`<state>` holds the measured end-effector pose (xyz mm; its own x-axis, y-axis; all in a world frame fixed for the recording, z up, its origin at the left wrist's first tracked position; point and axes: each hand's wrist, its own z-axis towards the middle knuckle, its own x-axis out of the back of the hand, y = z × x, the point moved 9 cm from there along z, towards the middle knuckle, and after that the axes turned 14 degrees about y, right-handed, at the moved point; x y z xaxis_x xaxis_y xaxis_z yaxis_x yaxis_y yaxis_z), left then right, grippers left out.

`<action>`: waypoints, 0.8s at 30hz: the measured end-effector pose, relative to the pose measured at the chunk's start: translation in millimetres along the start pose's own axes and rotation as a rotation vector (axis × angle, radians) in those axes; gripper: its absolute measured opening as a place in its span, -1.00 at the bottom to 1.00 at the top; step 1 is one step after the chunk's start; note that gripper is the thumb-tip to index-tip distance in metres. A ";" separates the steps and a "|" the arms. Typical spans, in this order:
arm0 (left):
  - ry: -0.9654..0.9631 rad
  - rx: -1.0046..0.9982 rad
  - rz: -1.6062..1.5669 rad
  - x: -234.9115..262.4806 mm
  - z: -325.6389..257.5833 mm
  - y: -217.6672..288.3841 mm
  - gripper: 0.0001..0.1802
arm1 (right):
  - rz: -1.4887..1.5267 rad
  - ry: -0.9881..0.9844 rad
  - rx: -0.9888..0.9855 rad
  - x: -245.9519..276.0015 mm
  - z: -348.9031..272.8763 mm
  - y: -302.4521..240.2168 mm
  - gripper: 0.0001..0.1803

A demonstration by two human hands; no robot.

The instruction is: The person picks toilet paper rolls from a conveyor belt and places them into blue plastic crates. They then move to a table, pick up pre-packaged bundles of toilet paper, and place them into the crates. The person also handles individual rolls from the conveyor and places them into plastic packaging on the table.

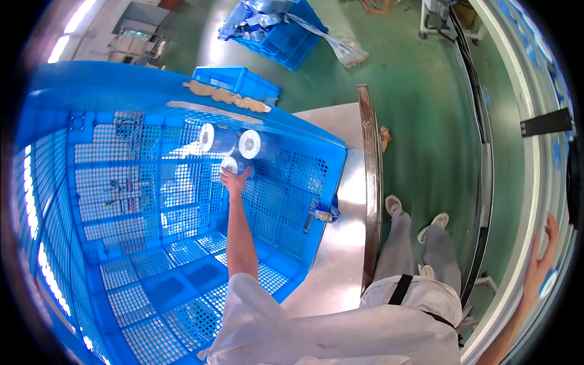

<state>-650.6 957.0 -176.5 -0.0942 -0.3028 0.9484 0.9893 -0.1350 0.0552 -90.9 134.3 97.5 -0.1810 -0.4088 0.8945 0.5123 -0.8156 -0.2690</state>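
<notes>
My left hand point(235, 180) reaches deep into a large blue slatted plastic crate point(304, 267). Its thumb and fingers are around the near end of a white roll point(230, 164), seemingly paper in bluish film. Two similar rolls lie against it, the left roll point(207, 137) and the right roll point(249, 144), their round ends with a centre hole facing me. On the far right, my right hand point(538, 267) lies with fingers stretched along the pale rail point(528, 213) of a conveyor-like machine. A round white-and-blue item point(549, 283) is close beside it, partly hidden.
The crate rests on a metal-topped table point(340, 243) with a brown edge point(369, 182). Crumpled blue wrapping point(324, 212) hangs at the crate's side. Beyond stand a small blue crate point(237, 81) and another blue crate point(283, 39) filled with film-wrapped items on the green floor point(420, 109).
</notes>
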 end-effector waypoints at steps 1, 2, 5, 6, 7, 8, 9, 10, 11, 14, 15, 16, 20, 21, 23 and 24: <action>0.019 -0.041 0.045 -2.9 8.1 -0.7 0.52 | 0.096 -0.085 -0.048 -15.4 -12.7 -16.9 -0.50; 0.040 -0.073 0.093 -6.1 12.0 -8.2 0.52 | 0.196 -0.172 -0.087 -35.2 -20.9 -39.0 -0.49; 0.198 -0.181 0.192 4.0 14.8 -27.2 0.41 | 0.363 -0.326 -0.019 -84.1 -32.2 -132.8 -0.46; 0.180 -0.161 0.159 6.2 13.2 -27.0 0.36 | 0.433 -0.365 0.090 -94.0 -33.0 -170.0 -0.44; 0.162 -0.138 0.128 10.7 11.4 -27.7 0.31 | 0.502 -0.413 0.134 -106.5 -35.9 -194.2 -0.42; 0.118 -0.079 0.072 18.5 5.9 -21.5 0.27 | 0.520 -0.486 0.150 -119.4 -42.1 -217.2 -0.39; 0.078 -0.018 0.032 28.2 -3.7 -18.0 0.22 | 0.570 -0.494 0.191 -127.8 -45.3 -240.6 -0.37; 0.117 0.030 0.053 39.3 -15.0 -28.4 0.21 | 0.641 -0.512 0.239 -134.0 -48.5 -264.1 -0.35; 0.216 -0.076 0.033 54.4 -33.4 -34.3 0.20 | 0.690 -0.552 0.300 -138.4 -53.2 -287.3 -0.34; 0.197 -0.288 -0.186 81.0 -107.6 51.2 0.16 | 0.712 -0.606 0.438 -156.2 -67.1 -338.0 -0.30; 0.215 -0.389 -0.245 96.5 -140.6 75.2 0.13 | 0.702 -0.632 0.506 -163.1 -75.9 -351.4 -0.30; 0.209 -0.428 -0.298 109.8 -170.1 98.2 0.11 | 0.743 -0.661 0.558 -165.1 -81.8 -366.1 -0.30; -0.136 -0.343 -0.499 156.4 -245.5 164.7 0.09 | 0.654 -0.594 0.703 -187.1 -103.4 -406.0 -0.27; -0.214 -0.313 -0.556 164.0 -250.8 174.4 0.07 | 0.616 -0.548 0.741 -200.1 -108.9 -419.3 -0.25; -0.303 -0.260 -0.796 165.4 -237.2 166.6 -0.10 | 0.554 -0.460 0.806 -233.5 -129.4 -445.7 0.01; -0.437 -0.119 -0.886 156.1 -228.0 163.7 -0.19 | 0.488 -0.492 0.807 -253.3 -139.2 -458.3 0.13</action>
<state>-528.8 672.5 -90.6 -0.7209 0.3242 0.6125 0.5612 -0.2455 0.7904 -396.6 554.6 -55.6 0.4611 -0.2602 0.8484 0.8756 -0.0216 -0.4826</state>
